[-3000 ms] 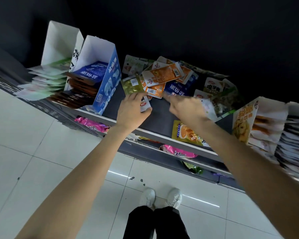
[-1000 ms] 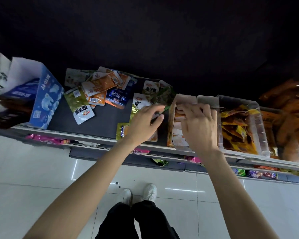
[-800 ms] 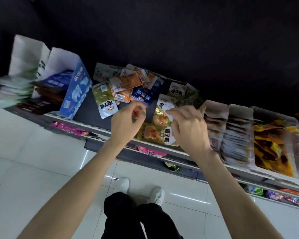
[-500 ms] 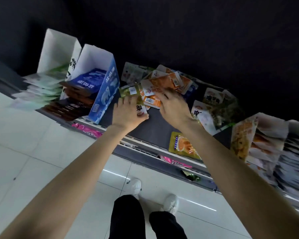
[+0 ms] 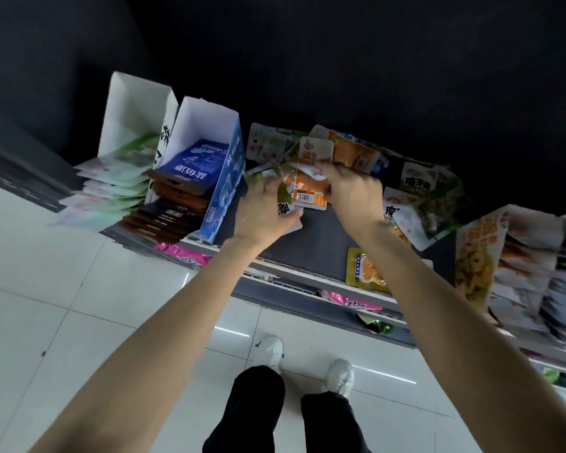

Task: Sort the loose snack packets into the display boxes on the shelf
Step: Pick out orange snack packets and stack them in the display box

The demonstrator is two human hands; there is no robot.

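Hands are meeting over the loose pile at the middle of the shelf. The left hand is curling its fingers around a green-and-white snack packet, holding it just above the dark shelf board. The right hand is lying knuckles-up right beside it, fingers bent down onto an orange packet with a barcode (whether it is actually pinching it or only pressing on it, I cannot tell). The two packets are touching between the hands.

Beyond the fingertips more orange packets are lying heaped against pale ones. Left of the left hand a blue display box is standing with blue and brown packets stacked inside, and farther left a white display box is holding green-tinted packets. Right of the right hand white-and-green packets are sprawling loose, with a yellow packet lying near the shelf edge under the right forearm. Farther right a yellow-printed display box is sitting full of stacked packets, blurred.

Below, white shoes are standing on the tiled floor.
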